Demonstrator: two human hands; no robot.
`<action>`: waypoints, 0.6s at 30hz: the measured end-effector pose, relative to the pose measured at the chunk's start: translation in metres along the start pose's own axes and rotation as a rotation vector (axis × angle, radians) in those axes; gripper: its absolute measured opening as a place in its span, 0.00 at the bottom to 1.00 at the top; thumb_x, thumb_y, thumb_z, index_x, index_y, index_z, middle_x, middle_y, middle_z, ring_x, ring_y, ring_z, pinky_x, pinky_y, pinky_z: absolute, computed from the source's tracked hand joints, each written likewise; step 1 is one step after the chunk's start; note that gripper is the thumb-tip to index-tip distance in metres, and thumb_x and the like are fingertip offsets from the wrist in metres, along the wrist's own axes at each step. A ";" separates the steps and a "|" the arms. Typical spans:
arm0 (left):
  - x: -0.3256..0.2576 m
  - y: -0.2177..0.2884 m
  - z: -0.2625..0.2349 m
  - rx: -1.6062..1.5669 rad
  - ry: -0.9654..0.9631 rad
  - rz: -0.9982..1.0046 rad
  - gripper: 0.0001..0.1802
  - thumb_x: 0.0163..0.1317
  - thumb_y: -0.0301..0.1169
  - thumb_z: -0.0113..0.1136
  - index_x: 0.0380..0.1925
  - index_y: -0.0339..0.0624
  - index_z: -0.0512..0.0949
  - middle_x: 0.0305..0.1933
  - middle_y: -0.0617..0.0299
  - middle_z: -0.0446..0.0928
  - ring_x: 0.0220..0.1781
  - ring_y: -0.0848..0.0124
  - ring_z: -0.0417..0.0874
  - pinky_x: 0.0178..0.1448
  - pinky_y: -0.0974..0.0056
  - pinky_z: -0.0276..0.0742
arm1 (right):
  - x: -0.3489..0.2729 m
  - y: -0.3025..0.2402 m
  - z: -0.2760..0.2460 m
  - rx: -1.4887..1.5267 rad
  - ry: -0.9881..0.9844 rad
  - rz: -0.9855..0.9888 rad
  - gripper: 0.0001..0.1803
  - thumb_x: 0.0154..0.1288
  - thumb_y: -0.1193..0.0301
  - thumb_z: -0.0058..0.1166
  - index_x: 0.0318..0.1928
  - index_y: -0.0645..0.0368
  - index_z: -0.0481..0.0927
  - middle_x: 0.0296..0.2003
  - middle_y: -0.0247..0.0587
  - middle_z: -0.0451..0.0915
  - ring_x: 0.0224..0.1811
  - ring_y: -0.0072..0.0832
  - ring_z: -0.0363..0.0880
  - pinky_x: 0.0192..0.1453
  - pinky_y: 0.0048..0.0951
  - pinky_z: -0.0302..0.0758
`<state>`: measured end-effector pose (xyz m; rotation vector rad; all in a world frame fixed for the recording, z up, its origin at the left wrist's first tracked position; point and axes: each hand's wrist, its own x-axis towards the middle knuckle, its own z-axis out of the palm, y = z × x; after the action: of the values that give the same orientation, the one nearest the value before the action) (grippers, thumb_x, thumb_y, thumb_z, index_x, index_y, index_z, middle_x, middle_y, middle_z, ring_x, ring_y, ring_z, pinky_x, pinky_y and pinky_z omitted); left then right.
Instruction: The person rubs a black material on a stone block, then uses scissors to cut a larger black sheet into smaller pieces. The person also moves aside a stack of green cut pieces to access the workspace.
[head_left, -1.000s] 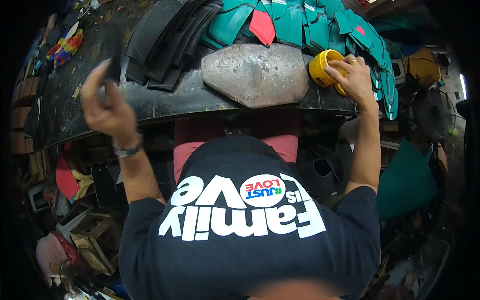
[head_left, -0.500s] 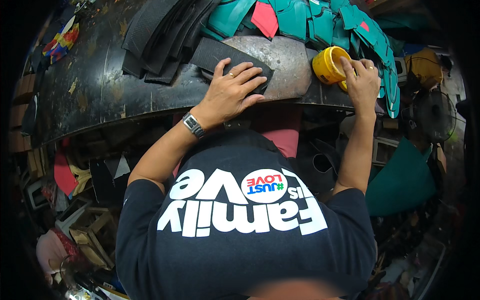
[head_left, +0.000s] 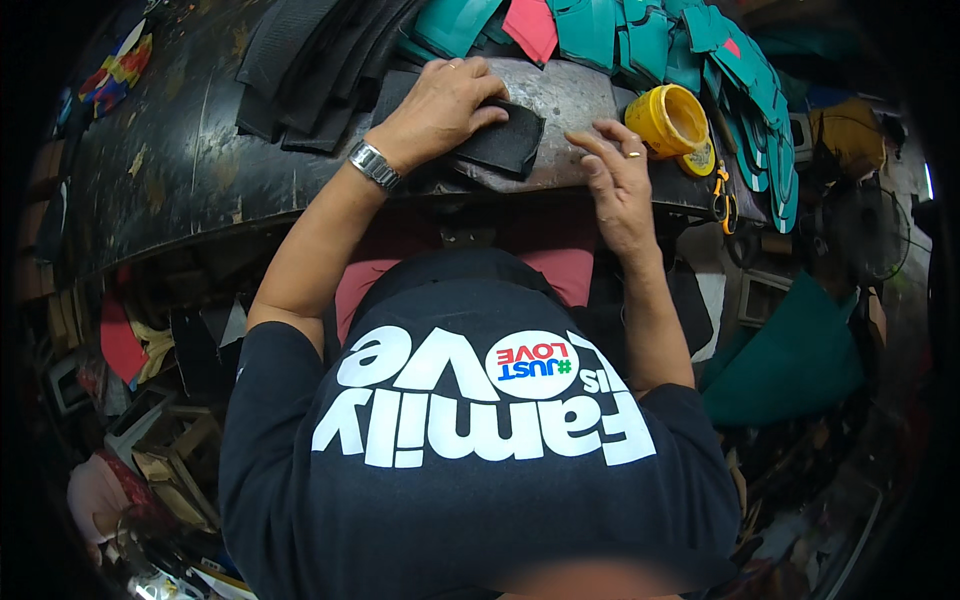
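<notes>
My left hand [head_left: 440,112] is over a strip of black textured sheet material [head_left: 505,140] at the table's near edge. Its fingers are bent together, and the thumb presses on the strip, whose end looks doubled over; the fingertips are partly hidden. To the right, my right hand [head_left: 617,185] is raised over the edge of a worn metal plate [head_left: 565,110], fingers apart and nothing visible in them. Just beyond it a yellow tub [head_left: 668,120] leans with its mouth toward me and yellowish stuff inside. A yellow lid [head_left: 699,160] lies below the tub.
Orange-handled scissors [head_left: 724,200] lie at the table's right edge. Stacked black strips [head_left: 315,75] are at the back left of the dark table [head_left: 180,180]. Several green cut pieces [head_left: 580,35] and a red piece [head_left: 530,28] line the back. A fan [head_left: 870,220] stands at right.
My right hand has left the yellow tub and moved left toward the black strip. My left hand has gone from lying flat with spread fingers to bent fingers on the strip.
</notes>
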<state>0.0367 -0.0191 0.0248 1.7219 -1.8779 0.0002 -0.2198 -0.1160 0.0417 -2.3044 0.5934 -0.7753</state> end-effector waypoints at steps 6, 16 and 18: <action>-0.004 -0.012 -0.010 -0.081 0.003 -0.083 0.12 0.64 0.35 0.67 0.44 0.42 0.80 0.44 0.57 0.77 0.45 0.55 0.82 0.51 0.56 0.78 | 0.017 0.009 0.028 -0.094 -0.022 -0.103 0.27 0.76 0.45 0.46 0.63 0.45 0.82 0.73 0.53 0.65 0.78 0.53 0.53 0.80 0.53 0.46; -0.012 -0.021 0.012 -0.135 0.108 -0.077 0.18 0.63 0.38 0.68 0.51 0.49 0.79 0.45 0.62 0.82 0.51 0.61 0.82 0.55 0.56 0.73 | 0.035 0.025 0.062 -0.460 -0.186 -0.057 0.27 0.76 0.45 0.44 0.68 0.36 0.77 0.78 0.46 0.58 0.83 0.53 0.41 0.78 0.71 0.33; -0.011 -0.022 0.012 -0.139 0.138 -0.049 0.16 0.62 0.38 0.69 0.48 0.50 0.80 0.43 0.64 0.82 0.50 0.61 0.82 0.53 0.56 0.74 | 0.035 0.028 0.058 -0.430 -0.200 -0.054 0.26 0.76 0.45 0.44 0.67 0.35 0.78 0.78 0.45 0.59 0.83 0.53 0.41 0.78 0.71 0.33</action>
<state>0.0514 -0.0170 0.0020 1.6308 -1.6953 -0.0287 -0.1622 -0.1318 -0.0003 -2.7590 0.6578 -0.4633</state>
